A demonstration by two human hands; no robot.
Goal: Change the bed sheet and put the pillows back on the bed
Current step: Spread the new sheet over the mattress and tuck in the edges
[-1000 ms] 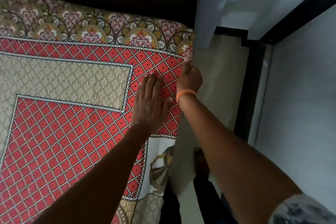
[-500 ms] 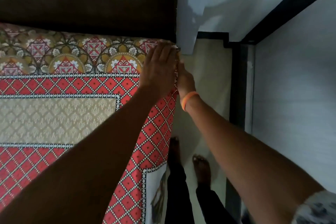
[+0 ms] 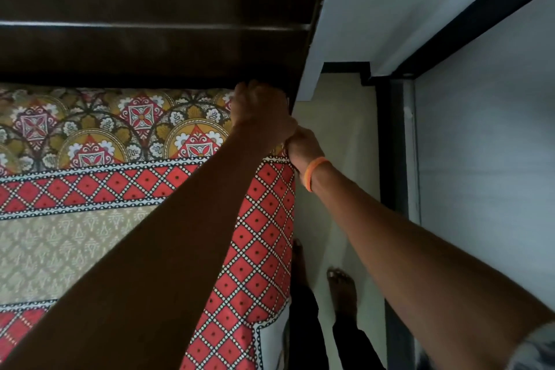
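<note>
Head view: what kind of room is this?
Most likely a home bedroom: a bed under a patterned bed sheet, a dark wooden headboard at its top, and a narrow strip of floor beside a pale wall.

The left hand (image 3: 260,108) covers the right hand's (image 3: 301,146) fingers and the bed sheet's (image 3: 90,135) corner, so neither grip is readable.
</note>
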